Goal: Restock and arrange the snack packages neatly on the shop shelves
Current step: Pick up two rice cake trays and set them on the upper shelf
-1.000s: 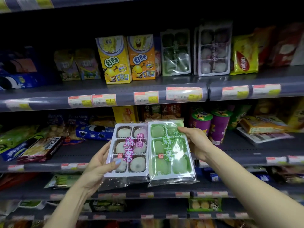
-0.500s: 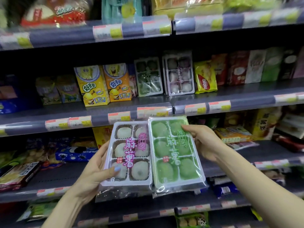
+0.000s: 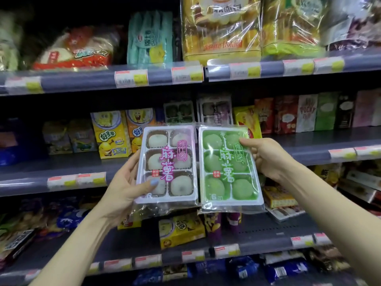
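1. Two mochi packs were held side by side, edges touching, in front of the shop shelving: a white mochi pack with pink lettering [image 3: 167, 165] on the left and a green mochi pack [image 3: 229, 169] on the right, both upright and facing the camera.
2. Left hand [image 3: 123, 188]: its grip was clamped on the lower left edge of the white mochi pack, the thumb [image 3: 151, 183] pressed on the front film and the remaining fingers hidden behind the tray.
3. Right hand [image 3: 266, 158]: its grip was clamped on the right edge of the green mochi pack, the thumb lying across the upper front and the fingers curled round the back.
4. Each pack showed six round pieces in a two-by-three tray under clear film.
5. Middle shelf [image 3: 309, 145], directly behind the packs: two matching shelved mochi trays [image 3: 198, 111] stood upright at the back, just beside two yellow and orange cartoon snack boxes [image 3: 123, 133] to the left and a row of slim biscuit-stick boxes [image 3: 305, 112] to the right.
6. Top shelf [image 3: 160, 74]: large yellow wrapped multipacks [image 3: 221, 27] and a pale teal bag [image 3: 149, 38].
7. Lower shelf [image 3: 144, 244]: a yellow box [image 3: 181, 230] and purple tubs [image 3: 214, 226], partly hidden beneath the held packs.
8. Price labels [image 3: 132, 78] lined each shelf edge.
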`<action>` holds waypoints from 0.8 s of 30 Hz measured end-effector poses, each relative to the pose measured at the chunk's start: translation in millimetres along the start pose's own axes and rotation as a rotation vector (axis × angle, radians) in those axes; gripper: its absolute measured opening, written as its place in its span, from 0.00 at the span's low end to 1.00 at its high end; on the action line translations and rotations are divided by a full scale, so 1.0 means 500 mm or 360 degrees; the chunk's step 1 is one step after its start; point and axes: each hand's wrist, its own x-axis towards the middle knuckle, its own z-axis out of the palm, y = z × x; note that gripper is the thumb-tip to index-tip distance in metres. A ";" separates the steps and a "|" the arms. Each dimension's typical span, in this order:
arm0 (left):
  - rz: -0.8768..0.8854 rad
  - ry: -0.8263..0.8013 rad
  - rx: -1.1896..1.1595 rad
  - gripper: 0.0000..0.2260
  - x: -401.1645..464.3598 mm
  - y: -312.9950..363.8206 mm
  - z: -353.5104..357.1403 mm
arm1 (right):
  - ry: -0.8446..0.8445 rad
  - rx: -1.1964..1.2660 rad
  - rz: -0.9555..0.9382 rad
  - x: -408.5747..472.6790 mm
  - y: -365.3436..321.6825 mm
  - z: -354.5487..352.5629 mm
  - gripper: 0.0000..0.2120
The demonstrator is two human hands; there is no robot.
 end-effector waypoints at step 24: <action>0.0234 0.0401 0.0359 0.40 0.136 -0.024 -0.145 | 0.0201 0.0251 -0.0347 0.318 -0.088 0.139 0.22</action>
